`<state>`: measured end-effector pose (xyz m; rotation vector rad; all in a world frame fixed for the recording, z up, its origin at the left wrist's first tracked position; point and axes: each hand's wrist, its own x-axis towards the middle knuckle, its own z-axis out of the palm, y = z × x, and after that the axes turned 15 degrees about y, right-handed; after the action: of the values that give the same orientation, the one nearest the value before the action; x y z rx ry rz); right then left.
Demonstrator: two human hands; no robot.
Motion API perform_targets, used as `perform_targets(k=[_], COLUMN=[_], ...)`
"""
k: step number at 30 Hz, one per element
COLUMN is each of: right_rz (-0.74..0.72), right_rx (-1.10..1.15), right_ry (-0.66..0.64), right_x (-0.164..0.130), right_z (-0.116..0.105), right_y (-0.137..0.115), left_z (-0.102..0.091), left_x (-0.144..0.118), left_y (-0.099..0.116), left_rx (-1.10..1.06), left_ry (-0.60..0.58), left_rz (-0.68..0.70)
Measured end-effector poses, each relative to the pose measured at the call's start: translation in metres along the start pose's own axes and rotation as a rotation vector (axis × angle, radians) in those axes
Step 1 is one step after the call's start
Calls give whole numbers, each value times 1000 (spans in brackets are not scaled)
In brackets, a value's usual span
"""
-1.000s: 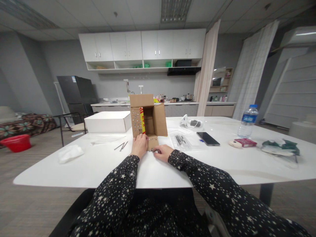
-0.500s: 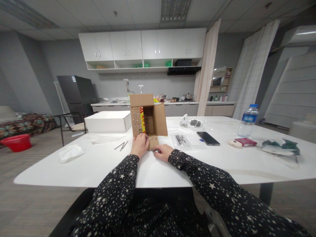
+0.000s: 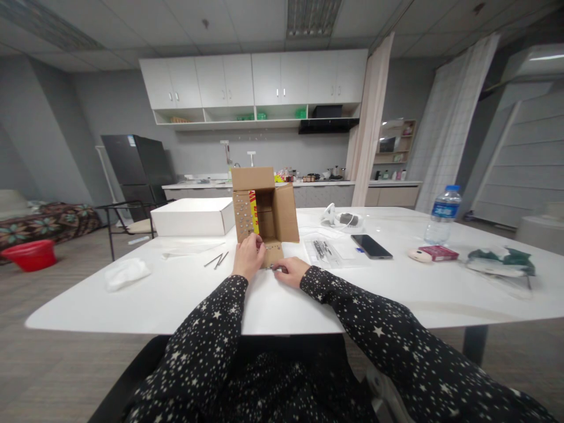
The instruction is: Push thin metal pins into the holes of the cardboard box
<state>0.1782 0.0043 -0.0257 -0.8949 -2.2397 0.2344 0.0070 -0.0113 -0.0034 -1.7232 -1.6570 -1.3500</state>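
A small brown cardboard box stands open on the white table, its flaps spread and its left flap studded with small metal pins. My left hand rests against the box's lower left flap, fingers curled at the pinned edge. My right hand lies on the table just in front of the bottom flap, fingertips pinching a small metal piece; what it is stays too small to tell. Two thin metal nails lie on the table left of my left hand.
A white flat box sits behind left, a crumpled tissue near the left edge. To the right lie a clear plastic bag of nails, a phone, a water bottle, a red packet and a green cloth.
My left hand has crept slightly upward along the box's left flap. My right hand and the box stay where they were.
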Motion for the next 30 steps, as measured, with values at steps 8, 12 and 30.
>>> perform_targets(k=[8, 12, 30], right_rz=[-21, -8, 11], right_rx=[-6, -9, 17], right_ry=[15, 5, -15], right_x=[0, 0, 0], right_z=[3, 2, -1], right_y=[5, 4, 0], left_z=[-3, -5, -1], left_x=[0, -1, -7], left_y=[4, 8, 4], left_rx=[-149, -163, -225], left_ry=[18, 10, -285], left_rz=[3, 18, 107])
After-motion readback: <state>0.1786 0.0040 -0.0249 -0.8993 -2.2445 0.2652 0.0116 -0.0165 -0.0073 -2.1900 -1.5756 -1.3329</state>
